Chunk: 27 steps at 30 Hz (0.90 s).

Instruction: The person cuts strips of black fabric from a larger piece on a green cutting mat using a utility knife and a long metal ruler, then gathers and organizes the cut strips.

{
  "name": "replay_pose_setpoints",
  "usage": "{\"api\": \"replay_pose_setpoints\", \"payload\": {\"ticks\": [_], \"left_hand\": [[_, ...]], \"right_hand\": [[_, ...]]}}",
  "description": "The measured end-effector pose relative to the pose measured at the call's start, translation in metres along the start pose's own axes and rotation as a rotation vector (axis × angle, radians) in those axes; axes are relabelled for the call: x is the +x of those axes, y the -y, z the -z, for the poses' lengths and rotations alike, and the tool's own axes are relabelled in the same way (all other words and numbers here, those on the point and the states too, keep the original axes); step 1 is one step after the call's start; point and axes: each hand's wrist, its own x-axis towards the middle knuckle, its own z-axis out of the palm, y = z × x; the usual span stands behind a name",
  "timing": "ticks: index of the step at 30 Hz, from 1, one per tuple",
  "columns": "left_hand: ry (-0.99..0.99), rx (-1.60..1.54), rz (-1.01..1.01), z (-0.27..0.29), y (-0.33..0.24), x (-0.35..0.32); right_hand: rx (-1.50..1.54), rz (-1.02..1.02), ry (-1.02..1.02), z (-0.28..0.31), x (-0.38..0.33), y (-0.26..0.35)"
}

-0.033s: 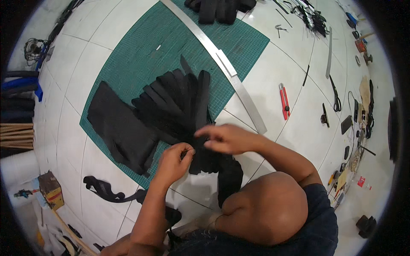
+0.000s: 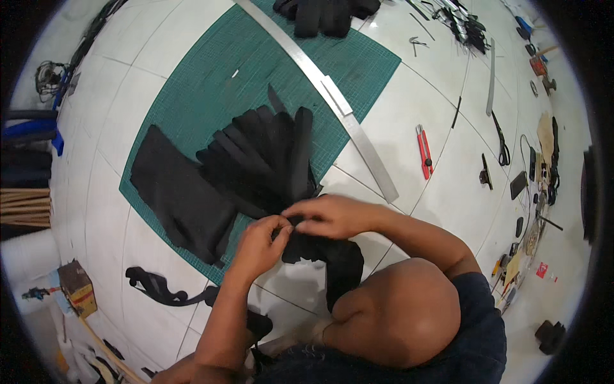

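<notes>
A bundle of black fabric strips (image 2: pixel 256 144) fans out over the green cutting mat (image 2: pixel 179 83), gathered at its near end. My left hand (image 2: pixel 261 242) pinches the gathered part, thumb and forefinger pressed together. Right beside it, my right hand (image 2: pixel 329 216) grips the same strips, its fingertips almost meeting the left ones. What exactly lies between the fingertips is too small to make out. Below the hands, the near ends of the strips hang over the tiles toward my knee (image 2: pixel 403 307). A larger black fabric piece (image 2: pixel 176 192) lies flat to the left.
Across the mat lies a long metal ruler (image 2: pixel 300 57). A red box cutter (image 2: pixel 424 153) rests on the tiles to the right, with black scissors (image 2: pixel 501 141) beyond. More black strips (image 2: pixel 323 16) are at the far edge, and a curled black strip (image 2: pixel 157 287) lies at left.
My right hand has moved left and down, from just above the bundle to the gathered strips beside my left hand. My left hand keeps its pinch.
</notes>
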Motion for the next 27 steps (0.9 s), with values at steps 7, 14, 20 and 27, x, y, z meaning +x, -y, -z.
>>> {"api": "replay_pose_setpoints", "payload": {"ticks": [7, 14, 20, 27], "left_hand": [[0.143, -0.079, 0.019, 0.019, 0.004, 0.002], [0.056, 0.307, -0.049, 0.056, 0.041, -0.006], [0.371, 0.180, -0.050, 0.121, 0.004, -0.049], [0.398, 0.172, 0.076, 0.128, 0.025, -0.089]], "right_hand": [[-0.024, -0.051, 0.053, -0.025, 0.002, -0.018], [-0.314, 0.102, -0.131, -0.012, -0.029, -0.007], [-0.374, -0.202, 0.009, 0.046, -0.063, 0.046], [-0.817, -0.016, -0.029, 0.126, 0.050, 0.167]]}}
